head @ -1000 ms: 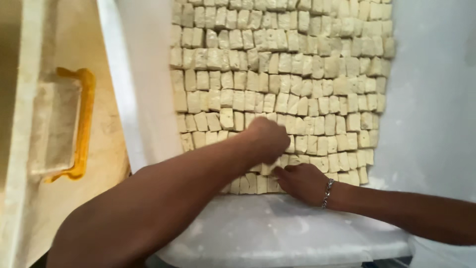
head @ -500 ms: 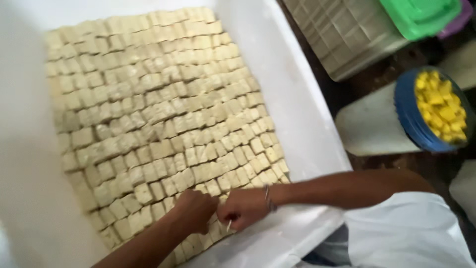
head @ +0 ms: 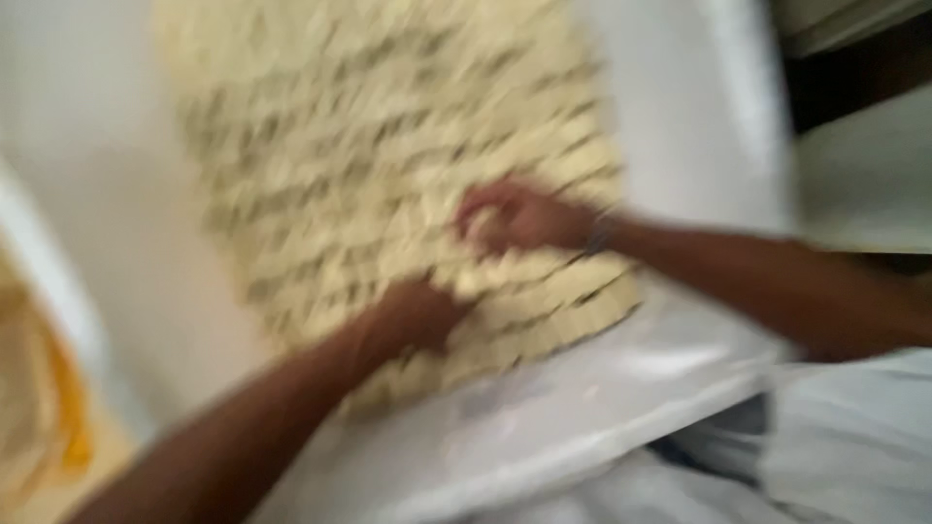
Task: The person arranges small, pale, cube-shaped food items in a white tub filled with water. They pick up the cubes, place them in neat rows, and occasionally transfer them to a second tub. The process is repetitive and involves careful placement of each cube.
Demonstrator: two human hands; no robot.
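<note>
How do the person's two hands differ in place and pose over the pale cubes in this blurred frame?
The left hand sits lower, near the cube bed's front edge; the right hand sits higher, further in. The left forearm comes from bottom left; the right forearm comes from the right side and bears a wrist band, which the left lacks. Both rest on the pale cubes inside the white container; blur hides their grip.

No packages, labels, signs or screens show anywhere around the fingers; the picture is heavily blurred.
</note>
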